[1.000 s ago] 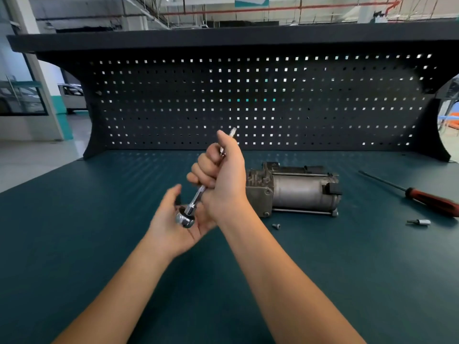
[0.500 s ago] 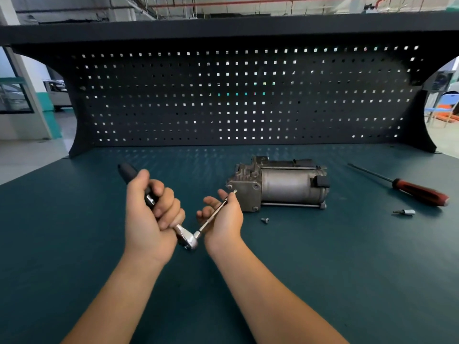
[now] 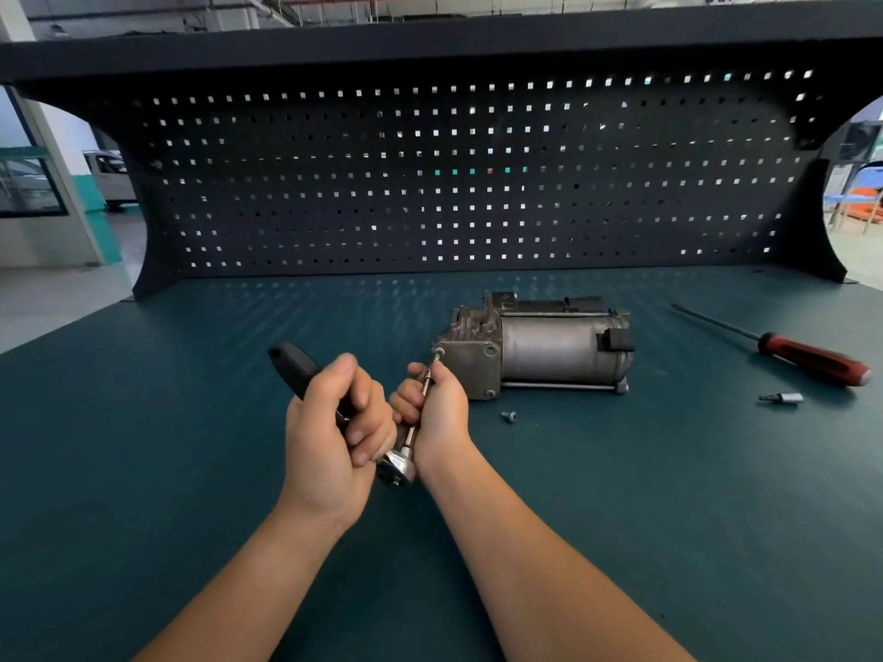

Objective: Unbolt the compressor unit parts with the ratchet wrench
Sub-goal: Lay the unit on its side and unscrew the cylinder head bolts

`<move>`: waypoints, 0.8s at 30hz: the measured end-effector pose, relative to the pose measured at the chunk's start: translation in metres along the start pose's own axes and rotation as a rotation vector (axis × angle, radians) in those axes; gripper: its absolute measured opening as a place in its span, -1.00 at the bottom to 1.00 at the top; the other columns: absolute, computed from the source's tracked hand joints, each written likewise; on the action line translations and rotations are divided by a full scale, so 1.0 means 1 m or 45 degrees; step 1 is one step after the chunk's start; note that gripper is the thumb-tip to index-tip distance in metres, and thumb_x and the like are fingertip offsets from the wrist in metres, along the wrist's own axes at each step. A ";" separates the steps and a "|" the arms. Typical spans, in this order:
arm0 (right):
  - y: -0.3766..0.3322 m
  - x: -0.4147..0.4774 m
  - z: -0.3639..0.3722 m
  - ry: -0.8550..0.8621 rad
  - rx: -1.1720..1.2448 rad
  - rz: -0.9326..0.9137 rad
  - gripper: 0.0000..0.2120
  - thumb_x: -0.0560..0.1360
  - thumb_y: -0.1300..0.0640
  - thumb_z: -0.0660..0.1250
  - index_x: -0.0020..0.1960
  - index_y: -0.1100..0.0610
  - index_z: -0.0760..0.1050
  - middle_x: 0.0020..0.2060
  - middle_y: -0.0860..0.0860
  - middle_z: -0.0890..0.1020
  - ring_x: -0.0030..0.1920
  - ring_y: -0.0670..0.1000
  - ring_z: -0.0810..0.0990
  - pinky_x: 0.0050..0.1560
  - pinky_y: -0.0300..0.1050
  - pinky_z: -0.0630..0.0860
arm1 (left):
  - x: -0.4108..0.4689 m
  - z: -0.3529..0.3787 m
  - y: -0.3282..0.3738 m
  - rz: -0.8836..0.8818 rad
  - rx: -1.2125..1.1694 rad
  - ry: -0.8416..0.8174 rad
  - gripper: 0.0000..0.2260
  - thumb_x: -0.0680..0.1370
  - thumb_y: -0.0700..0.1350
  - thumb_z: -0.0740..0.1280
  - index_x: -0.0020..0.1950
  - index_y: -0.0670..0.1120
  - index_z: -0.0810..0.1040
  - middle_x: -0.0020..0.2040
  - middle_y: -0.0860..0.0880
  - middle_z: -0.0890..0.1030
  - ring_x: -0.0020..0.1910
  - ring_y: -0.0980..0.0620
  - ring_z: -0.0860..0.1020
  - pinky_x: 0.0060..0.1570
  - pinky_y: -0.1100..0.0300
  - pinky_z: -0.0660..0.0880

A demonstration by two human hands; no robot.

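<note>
- Black rubber handle of the ratchet wrench [image 3: 306, 375]: left hand [image 3: 334, 437] closed in a full grip around it, handle end sticking up and away to the left; chrome ratchet head low between the two wrists.
- Extension bar [image 3: 420, 403]: thin steel shaft running from the ratchet head up toward the unit; right hand [image 3: 437, 413] closed around it, fingers pinching and steering it.
- Change over the last second: the tool was held up in the air in front of the unit and, half a second ago, short of it; the bar's tip now touches a bolt on the upper-left corner of the end plate. Judged as the seating step, with turning not yet begun.
- Compressor unit [image 3: 540, 346]: grey metal, lying on its side on the surface, just beyond the right hand.
- Loose bolt [image 3: 509, 416]: on the surface just in front of the unit, suggesting one is already out.
- Spare bit socket [image 3: 783, 398] and red-handled screwdriver [image 3: 812, 358]: well to the right, untouched.
- Surface [image 3: 143, 470]: dark teal mat.
</note>
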State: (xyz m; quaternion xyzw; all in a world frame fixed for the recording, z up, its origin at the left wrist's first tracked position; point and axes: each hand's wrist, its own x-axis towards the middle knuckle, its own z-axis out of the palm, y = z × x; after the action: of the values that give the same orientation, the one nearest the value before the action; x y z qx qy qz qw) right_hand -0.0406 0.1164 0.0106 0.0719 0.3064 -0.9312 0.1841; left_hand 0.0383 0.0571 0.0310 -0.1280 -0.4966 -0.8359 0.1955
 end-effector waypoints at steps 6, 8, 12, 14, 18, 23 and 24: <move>-0.003 -0.001 -0.002 -0.025 0.027 -0.018 -0.68 0.63 0.03 0.00 -0.24 0.14 0.30 -0.67 -0.08 0.17 -0.70 -0.11 0.12 -0.67 -0.37 0.13 | -0.002 0.000 -0.002 0.021 0.098 -0.092 -0.75 0.28 0.04 0.27 -0.52 -0.05 0.34 -0.63 0.07 0.23 -0.67 0.17 0.13 -0.61 0.40 0.13; -0.004 -0.002 -0.003 -0.032 0.052 -0.019 -0.68 0.63 0.04 0.01 -0.24 0.15 0.30 -0.67 -0.08 0.17 -0.70 -0.11 0.12 -0.69 -0.36 0.12 | -0.003 0.001 -0.003 0.032 0.130 -0.108 -0.75 0.28 0.04 0.27 -0.52 -0.05 0.34 -0.63 0.06 0.22 -0.67 0.17 0.13 -0.61 0.37 0.10; -0.003 -0.003 -0.003 -0.033 0.059 0.029 -0.67 0.63 0.04 0.02 -0.26 0.16 0.29 -0.69 -0.07 0.18 -0.73 -0.11 0.11 -0.71 -0.37 0.10 | -0.005 0.004 -0.006 0.034 0.170 -0.107 -0.76 0.27 0.04 0.29 -0.53 -0.03 0.36 -0.63 0.05 0.20 -0.67 0.17 0.13 -0.64 0.35 0.09; -0.002 -0.003 -0.002 -0.031 0.069 0.041 -0.67 0.62 0.04 0.03 -0.27 0.16 0.29 -0.69 -0.07 0.18 -0.73 -0.11 0.11 -0.71 -0.37 0.10 | -0.004 0.003 -0.006 0.043 0.167 -0.105 -0.76 0.28 0.05 0.28 -0.52 -0.03 0.36 -0.62 0.05 0.20 -0.67 0.17 0.13 -0.63 0.35 0.10; -0.003 -0.002 -0.002 -0.038 0.089 0.060 -0.66 0.62 0.03 0.02 -0.26 0.15 0.30 -0.68 -0.07 0.18 -0.72 -0.11 0.12 -0.70 -0.37 0.11 | -0.003 0.000 -0.005 0.046 0.119 -0.092 -0.73 0.30 0.06 0.27 -0.51 -0.05 0.35 -0.63 0.07 0.22 -0.67 0.17 0.13 -0.61 0.40 0.12; 0.000 0.004 -0.002 0.002 0.062 0.014 -0.68 0.62 0.04 0.02 -0.24 0.15 0.32 -0.67 -0.08 0.17 -0.68 -0.10 0.11 -0.65 -0.34 0.14 | 0.002 0.000 -0.002 0.000 -0.002 -0.027 -0.71 0.38 0.02 0.24 -0.53 -0.03 0.35 -0.64 0.08 0.22 -0.69 0.18 0.13 -0.63 0.38 0.11; 0.001 0.005 -0.002 0.004 0.064 0.010 -0.68 0.62 0.03 0.02 -0.24 0.14 0.32 -0.66 -0.08 0.17 -0.68 -0.10 0.11 -0.64 -0.33 0.14 | 0.003 -0.001 -0.002 -0.013 -0.027 0.001 -0.68 0.41 0.02 0.20 -0.53 -0.03 0.34 -0.65 0.08 0.21 -0.69 0.18 0.13 -0.65 0.37 0.12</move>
State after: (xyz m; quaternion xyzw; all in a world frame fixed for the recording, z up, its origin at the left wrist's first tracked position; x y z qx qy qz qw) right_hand -0.0448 0.1155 0.0079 0.0793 0.2831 -0.9377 0.1853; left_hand 0.0351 0.0568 0.0306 -0.1274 -0.4883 -0.8422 0.1900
